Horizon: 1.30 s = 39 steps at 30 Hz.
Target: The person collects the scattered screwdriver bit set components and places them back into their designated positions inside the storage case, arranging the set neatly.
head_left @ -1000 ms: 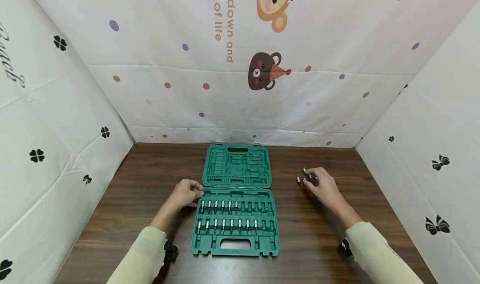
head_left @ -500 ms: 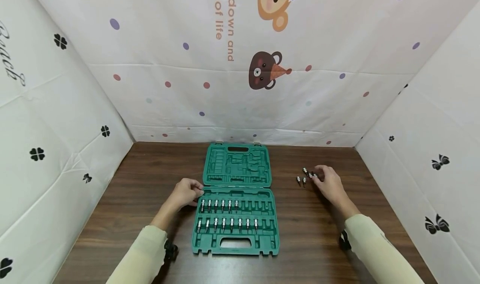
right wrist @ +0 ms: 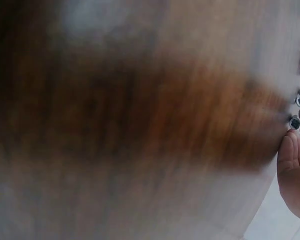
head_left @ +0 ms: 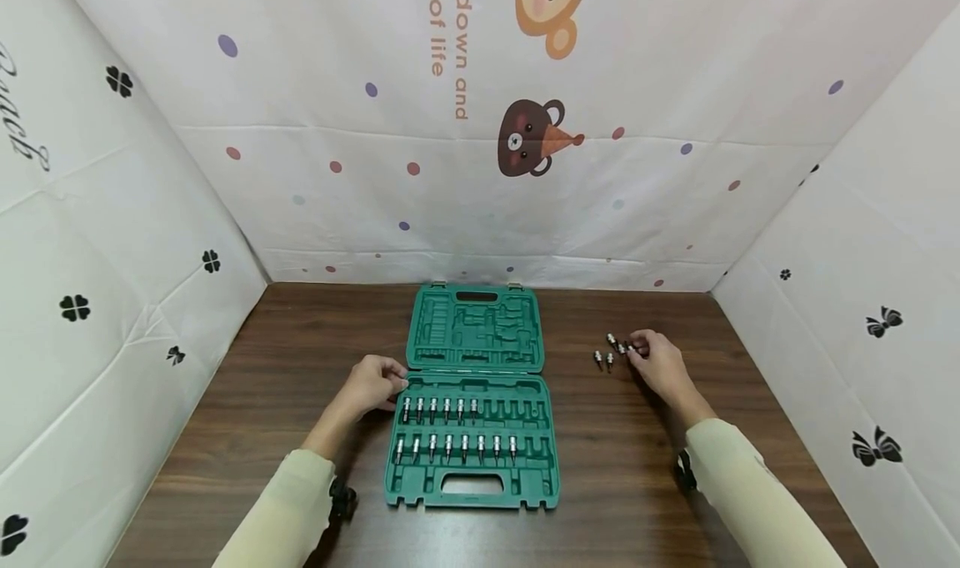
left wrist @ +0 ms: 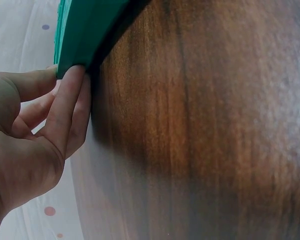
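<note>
An open green socket-bit case (head_left: 420, 489) lies on the table, with two rows of silver bit sockets (head_left: 464, 444) in its near half. My left hand (head_left: 372, 384) pinches the case's left side by the hinge. In the left wrist view, thumb and fingers meet at the green corner (left wrist: 80, 45). To the right of the case, my right hand (head_left: 662, 368) has thumb and fingertips around a bit socket (right wrist: 295, 122) at the right end of a small group. Several other loose bit sockets (head_left: 598, 358) lie just left of those fingers.
The case's lid (head_left: 474, 359) is folded back toward the rear wall, its moulded recesses bare. Some slots (head_left: 517, 409) at the right of both rows hold nothing. Patterned white cloth walls (head_left: 337, 209) enclose the dark wooden table (head_left: 300, 326) at the back and both sides.
My right hand has shifted right, from the nearer loose bit sockets to the one at the group's right end. The left hand stays at the case's side.
</note>
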{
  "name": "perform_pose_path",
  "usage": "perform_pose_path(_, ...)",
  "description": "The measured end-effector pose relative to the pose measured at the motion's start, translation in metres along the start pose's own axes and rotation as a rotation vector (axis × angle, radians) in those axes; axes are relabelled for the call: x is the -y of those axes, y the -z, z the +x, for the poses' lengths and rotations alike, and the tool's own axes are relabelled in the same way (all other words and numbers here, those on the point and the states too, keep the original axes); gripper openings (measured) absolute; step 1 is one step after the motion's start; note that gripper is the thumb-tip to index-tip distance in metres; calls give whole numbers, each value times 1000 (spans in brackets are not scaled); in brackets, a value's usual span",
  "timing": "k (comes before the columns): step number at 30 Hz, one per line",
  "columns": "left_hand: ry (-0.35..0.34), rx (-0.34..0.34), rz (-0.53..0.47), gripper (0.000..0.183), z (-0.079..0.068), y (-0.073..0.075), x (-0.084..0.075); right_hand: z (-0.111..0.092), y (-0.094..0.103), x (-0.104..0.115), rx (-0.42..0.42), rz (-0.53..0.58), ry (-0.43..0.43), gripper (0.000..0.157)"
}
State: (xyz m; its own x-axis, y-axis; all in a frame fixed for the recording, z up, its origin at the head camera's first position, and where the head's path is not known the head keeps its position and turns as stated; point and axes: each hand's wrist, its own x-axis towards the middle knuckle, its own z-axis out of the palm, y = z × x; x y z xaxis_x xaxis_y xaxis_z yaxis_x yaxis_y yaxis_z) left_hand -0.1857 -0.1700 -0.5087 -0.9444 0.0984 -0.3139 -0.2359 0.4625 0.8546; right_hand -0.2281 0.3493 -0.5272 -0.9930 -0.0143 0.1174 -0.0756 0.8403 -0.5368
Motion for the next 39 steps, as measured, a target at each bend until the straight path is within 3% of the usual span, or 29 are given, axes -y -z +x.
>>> perform_pose_path(9,-2,-7,2,16,-1,0,1,1,-2,-1,10,-54,19,26)
perform_pose_path(19,-6,-5,4,17,-1,0,1,0,-3,0,-8,-27,-18,16)
perform_pose_path(39,-5,11,-10,18,-3,0,-1,-7,6,-1,24,32,-115,29)
